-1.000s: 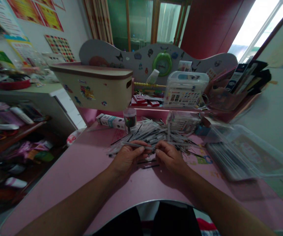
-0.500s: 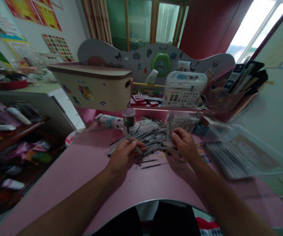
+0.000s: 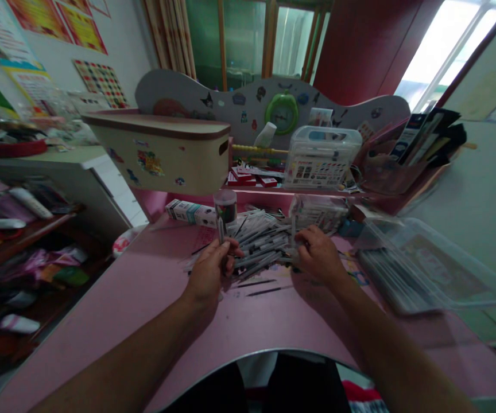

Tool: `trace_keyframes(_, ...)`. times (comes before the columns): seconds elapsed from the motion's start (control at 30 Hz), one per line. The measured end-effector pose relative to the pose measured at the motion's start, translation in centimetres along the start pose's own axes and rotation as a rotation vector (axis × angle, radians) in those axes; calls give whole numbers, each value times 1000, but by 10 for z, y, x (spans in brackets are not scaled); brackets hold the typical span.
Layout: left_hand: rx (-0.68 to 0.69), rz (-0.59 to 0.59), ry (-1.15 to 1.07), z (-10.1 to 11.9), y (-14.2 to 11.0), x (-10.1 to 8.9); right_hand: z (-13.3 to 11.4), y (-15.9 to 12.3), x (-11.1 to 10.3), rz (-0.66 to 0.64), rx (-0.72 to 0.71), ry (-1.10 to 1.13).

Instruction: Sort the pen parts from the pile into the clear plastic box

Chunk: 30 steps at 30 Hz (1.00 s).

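A heap of several grey pens (image 3: 260, 241) lies on the pink desk (image 3: 144, 298). My left hand (image 3: 210, 271) is closed round one grey pen (image 3: 221, 230), holding it upright at the heap's left edge. My right hand (image 3: 319, 255) rests on the right side of the heap, fingers curled down into the pens; whether it grips one is hidden. Two thin dark refills (image 3: 262, 287) lie on the desk between my hands.
A clear plastic bin (image 3: 424, 269) with pens inside stands at the right. Behind the heap are a small round jar (image 3: 225, 206), a long carton (image 3: 190, 211), a clear plastic case (image 3: 321, 213), a cream wooden box (image 3: 162, 149) and a lidded plastic box (image 3: 323, 156).
My hands have parted. The left has swung its pen from flat to upright. The right let go of the pen, rose, then came down onto the heap's right side.
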<state>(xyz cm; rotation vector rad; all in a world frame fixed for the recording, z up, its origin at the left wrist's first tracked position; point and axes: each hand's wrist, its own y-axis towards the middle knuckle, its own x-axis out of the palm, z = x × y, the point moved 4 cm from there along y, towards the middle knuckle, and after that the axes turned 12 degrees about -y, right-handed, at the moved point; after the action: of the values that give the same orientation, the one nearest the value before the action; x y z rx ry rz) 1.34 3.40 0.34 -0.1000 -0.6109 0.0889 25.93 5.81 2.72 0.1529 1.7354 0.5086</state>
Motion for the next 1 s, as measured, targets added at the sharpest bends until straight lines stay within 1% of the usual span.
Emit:
trace_keyframes(0.03, -4, 6, 6, -1, 0, -1, 3, 1, -2, -26, 20, -35)
trace_keyframes(0.1, -12, 18, 8, -3, -1, -2, 9, 3, -3, -118, 33, -90)
trace_keyframes(0.2, -15, 11, 8, -6, 0, -2, 12, 3, 0, -266, -5, -136)
trace_keyframes(0.3, -18, -13, 13, -6, 0, -1, 11, 2, 3, -326, -41, -144)
trace_keyframes(0.4, -29, -12, 11, -6, 0, -1, 11, 2, 4, -309, -42, -133)
trace_keyframes(0.5, -22, -3, 20, -6, 0, -2, 5, 2, 6, -247, -52, -102)
trace_keyframes(0.7, -29, -4, 58, -9, 0, -2, -25, 0, 14, -158, -79, -138)
trace_keyframes(0.83, -69, -56, 74, -12, -3, 1, -37, 0, 14, -130, -95, -178)
trace_keyframes(0.93, -115, -100, 69, -14, -6, 4, -39, 0, 15, -137, -92, -197)
trace_keyframes(1.0, -160, -132, 71, -17, -9, 6, -39, 0, 15, -119, -90, -195)
